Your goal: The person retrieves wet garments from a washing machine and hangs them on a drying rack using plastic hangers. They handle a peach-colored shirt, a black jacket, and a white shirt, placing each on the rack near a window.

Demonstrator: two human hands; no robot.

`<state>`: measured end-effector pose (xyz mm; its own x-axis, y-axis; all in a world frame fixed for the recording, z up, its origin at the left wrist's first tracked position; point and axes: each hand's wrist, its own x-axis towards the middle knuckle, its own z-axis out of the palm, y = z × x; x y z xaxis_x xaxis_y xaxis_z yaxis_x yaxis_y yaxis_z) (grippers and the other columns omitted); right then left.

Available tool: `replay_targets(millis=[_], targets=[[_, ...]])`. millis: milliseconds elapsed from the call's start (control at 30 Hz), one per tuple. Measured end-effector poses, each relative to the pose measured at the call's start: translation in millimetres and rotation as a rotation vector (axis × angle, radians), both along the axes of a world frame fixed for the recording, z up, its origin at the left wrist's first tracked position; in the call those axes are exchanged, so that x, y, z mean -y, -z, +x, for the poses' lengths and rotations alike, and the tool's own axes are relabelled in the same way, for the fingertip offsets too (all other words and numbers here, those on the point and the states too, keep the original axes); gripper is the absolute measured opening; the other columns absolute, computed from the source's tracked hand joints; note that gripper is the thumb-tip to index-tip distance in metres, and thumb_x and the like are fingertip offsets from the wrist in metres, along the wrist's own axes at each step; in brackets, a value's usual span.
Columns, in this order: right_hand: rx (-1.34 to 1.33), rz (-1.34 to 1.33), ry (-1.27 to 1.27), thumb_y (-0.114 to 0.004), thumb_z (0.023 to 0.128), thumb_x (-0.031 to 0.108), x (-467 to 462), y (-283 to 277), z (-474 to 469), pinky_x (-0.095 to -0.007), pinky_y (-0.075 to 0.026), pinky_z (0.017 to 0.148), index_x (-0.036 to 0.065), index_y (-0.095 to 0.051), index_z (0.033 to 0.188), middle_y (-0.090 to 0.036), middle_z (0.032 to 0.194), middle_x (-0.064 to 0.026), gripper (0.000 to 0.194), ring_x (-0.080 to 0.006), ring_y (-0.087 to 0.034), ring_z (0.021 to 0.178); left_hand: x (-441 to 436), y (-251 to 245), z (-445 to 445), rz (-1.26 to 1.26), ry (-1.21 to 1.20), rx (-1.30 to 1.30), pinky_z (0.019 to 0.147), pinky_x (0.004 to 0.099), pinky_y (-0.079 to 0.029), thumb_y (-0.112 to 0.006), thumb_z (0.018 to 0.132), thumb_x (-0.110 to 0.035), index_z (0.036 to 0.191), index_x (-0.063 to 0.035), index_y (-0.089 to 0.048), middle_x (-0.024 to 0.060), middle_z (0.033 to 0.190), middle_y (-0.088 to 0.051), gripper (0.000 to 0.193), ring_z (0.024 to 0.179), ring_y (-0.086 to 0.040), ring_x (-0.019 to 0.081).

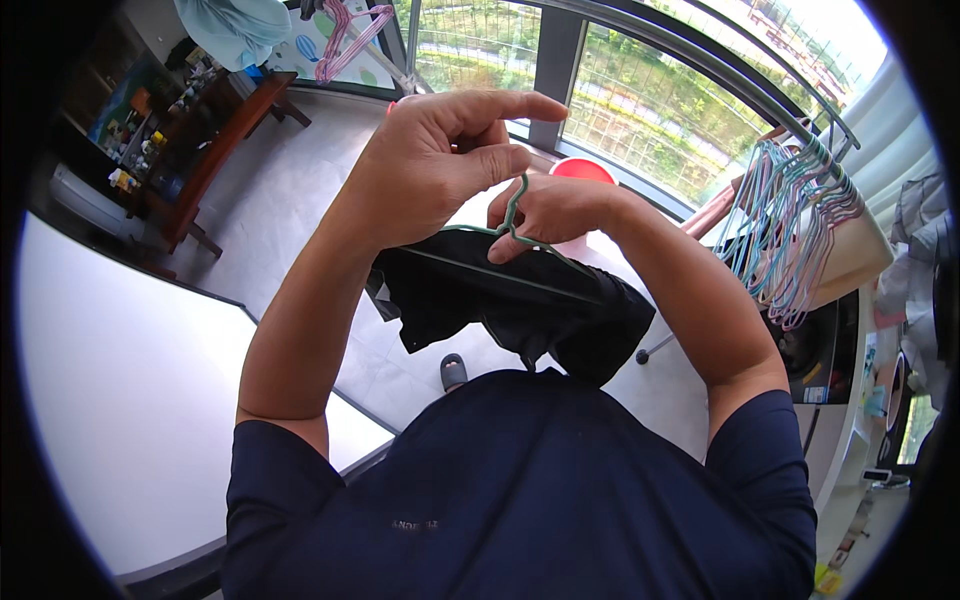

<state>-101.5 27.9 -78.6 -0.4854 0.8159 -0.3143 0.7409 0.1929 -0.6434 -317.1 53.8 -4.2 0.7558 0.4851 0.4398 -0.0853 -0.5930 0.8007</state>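
In front of my chest hangs a black garment [517, 315] with a light green hanger [517, 199] at its top. The hanger's lower bar shows across the dark cloth. My right hand [551, 210] pinches the hanger's neck between thumb and fingers, just below the hook. My left hand [442, 161] is raised beside the hook, its index finger stretched out and apart from the thumb. The thumb tip meets the hook's upper end. The rest of the hook is hidden there, so whether those fingers grip it cannot be told.
At the right, several pastel hangers [795, 225] hang from a metal rail [750, 94]. A red basin [585, 170] stands by the window. Pink hangers [349, 37] and light blue cloth [236, 30] hang upper left, near a wooden bench [225, 150]. A white surface [135, 390] lies left.
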Motion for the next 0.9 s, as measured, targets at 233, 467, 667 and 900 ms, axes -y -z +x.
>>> replay_targets(millis=[233, 467, 667, 900], targets=[[-0.250, 0.548, 0.183, -0.074, 0.090, 0.008, 52, -20, 16, -0.0496, -0.052, 0.074, 0.001, -0.069, 0.091, -0.066, 0.079, -0.0160, 0.009, -0.0373, -0.067, 0.078, 2, 7, 7, -0.156, 0.088, 0.062, 0.067, 0.0224, -0.044, -0.073, 0.102, -0.002, 0.142, -0.0045, -0.073, -0.0068, 0.077, -0.058, 0.039, 0.072, -0.050, 0.0031], [-0.300, 0.308, 0.267, -0.069, 0.096, 0.005, 90, -24, 19, -0.0459, -0.053, 0.088, 0.000, -0.067, 0.117, -0.069, 0.105, -0.0188, 0.022, -0.0351, -0.068, 0.101, 15, 20, 36, -0.056, 0.103, 0.056, 0.065, 0.0218, -0.048, -0.073, 0.104, -0.005, 0.148, -0.0042, -0.067, -0.0029, 0.079, -0.063, 0.045, 0.074, -0.060, 0.0053], [-0.359, 0.708, 0.365, -0.078, 0.096, 0.006, 111, -3, 0, -0.0417, -0.053, 0.080, 0.002, -0.064, 0.107, -0.066, 0.095, -0.0153, 0.018, -0.0374, -0.068, 0.090, 12, 29, 36, 0.055, 0.077, 0.109, 0.081, 0.0287, -0.058, -0.079, 0.101, -0.011, 0.146, -0.0067, -0.069, 0.0013, 0.094, -0.072, 0.046, 0.085, -0.067, 0.0094], [-0.312, 0.932, 0.480, -0.078, 0.095, 0.003, 129, -18, 8, -0.0404, -0.053, 0.071, 0.002, -0.064, 0.108, -0.067, 0.097, -0.0163, 0.019, -0.0358, -0.068, 0.079, 9, 84, -43, 0.515, -0.530, -0.027, 0.105, 0.0493, -0.056, -0.093, 0.075, -0.065, 0.165, -0.0152, -0.047, 0.0180, 0.148, -0.051, 0.113, 0.130, -0.060, 0.0342]])
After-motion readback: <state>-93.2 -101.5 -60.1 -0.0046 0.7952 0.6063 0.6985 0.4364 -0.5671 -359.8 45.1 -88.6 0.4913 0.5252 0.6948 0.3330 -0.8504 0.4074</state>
